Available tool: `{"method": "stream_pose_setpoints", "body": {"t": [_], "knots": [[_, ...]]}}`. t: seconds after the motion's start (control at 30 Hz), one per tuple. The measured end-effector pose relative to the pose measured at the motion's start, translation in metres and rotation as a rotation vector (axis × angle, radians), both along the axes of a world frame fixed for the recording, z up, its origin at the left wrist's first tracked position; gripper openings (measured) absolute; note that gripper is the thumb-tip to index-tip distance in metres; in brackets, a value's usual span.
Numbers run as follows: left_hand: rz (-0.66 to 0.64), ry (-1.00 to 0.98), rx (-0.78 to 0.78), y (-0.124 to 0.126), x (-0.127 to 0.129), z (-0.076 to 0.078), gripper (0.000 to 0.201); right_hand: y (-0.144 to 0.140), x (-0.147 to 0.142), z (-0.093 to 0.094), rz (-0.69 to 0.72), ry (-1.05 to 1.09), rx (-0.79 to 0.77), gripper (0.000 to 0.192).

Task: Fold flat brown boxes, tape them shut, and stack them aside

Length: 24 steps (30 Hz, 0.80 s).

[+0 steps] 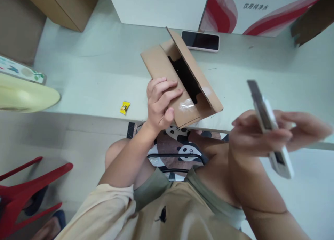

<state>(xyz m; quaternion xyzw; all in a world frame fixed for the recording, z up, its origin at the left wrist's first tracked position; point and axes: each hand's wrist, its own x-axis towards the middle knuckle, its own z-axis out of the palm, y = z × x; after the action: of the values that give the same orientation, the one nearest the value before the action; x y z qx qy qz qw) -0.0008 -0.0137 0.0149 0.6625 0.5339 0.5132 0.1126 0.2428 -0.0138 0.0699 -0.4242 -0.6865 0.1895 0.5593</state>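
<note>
Here, the pale worktop (104, 76) carried a cardboard box (180, 83) at its near edge, a phone (200, 40) just behind it, a yellow candy (125, 107) left of it. Left hand (160, 102) fingers curled around the box's flap; right hand (263, 132) fingers closed around a utility knife (268, 128), right of the box.

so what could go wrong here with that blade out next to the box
The utility knife in the right hand has its blade extended, close to the left hand gripping the cardboard box; a slip could cut those fingers. The box also overhangs the table edge, so it might tip.
</note>
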Motion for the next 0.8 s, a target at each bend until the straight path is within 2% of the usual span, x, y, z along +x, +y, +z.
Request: {"method": "stream_pose_setpoints", "body": {"t": [0.1, 0.13, 0.23, 0.37, 0.5, 0.63, 0.7, 0.8], "knots": [[0.019, 0.037, 0.136, 0.000, -0.001, 0.000, 0.065, 0.027, -0.006, -0.019, -0.175, 0.080, 0.096, 0.020], [0.035, 0.056, 0.203, 0.000, -0.002, 0.001, 0.058, 0.037, -0.008, -0.027, -0.199, 0.025, 0.042, 0.020], [0.055, 0.072, 0.331, -0.001, -0.004, 0.003, 0.044, 0.059, -0.011, -0.045, -0.139, -0.271, -0.183, 0.033], [-0.011, -0.010, 0.300, -0.002, -0.017, 0.004, 0.038, 0.068, -0.010, -0.049, -0.026, -0.588, -0.355, 0.050], [-0.059, -0.195, 0.207, 0.000, -0.035, 0.005, 0.035, 0.073, -0.006, -0.044, 0.001, -0.762, -0.536, 0.060], [-0.013, -0.554, 0.129, 0.003, -0.049, 0.007, 0.040, 0.077, -0.004, -0.047, -0.027, -0.841, -0.636, 0.063], [0.028, -0.753, -0.013, 0.003, -0.054, 0.008, 0.044, 0.077, -0.004, -0.052, -0.008, -0.837, -0.629, 0.061], [-0.016, -0.899, -0.359, 0.002, -0.058, 0.009, 0.055, 0.078, -0.003, -0.056, 0.076, -0.774, -0.561, 0.054]]}}
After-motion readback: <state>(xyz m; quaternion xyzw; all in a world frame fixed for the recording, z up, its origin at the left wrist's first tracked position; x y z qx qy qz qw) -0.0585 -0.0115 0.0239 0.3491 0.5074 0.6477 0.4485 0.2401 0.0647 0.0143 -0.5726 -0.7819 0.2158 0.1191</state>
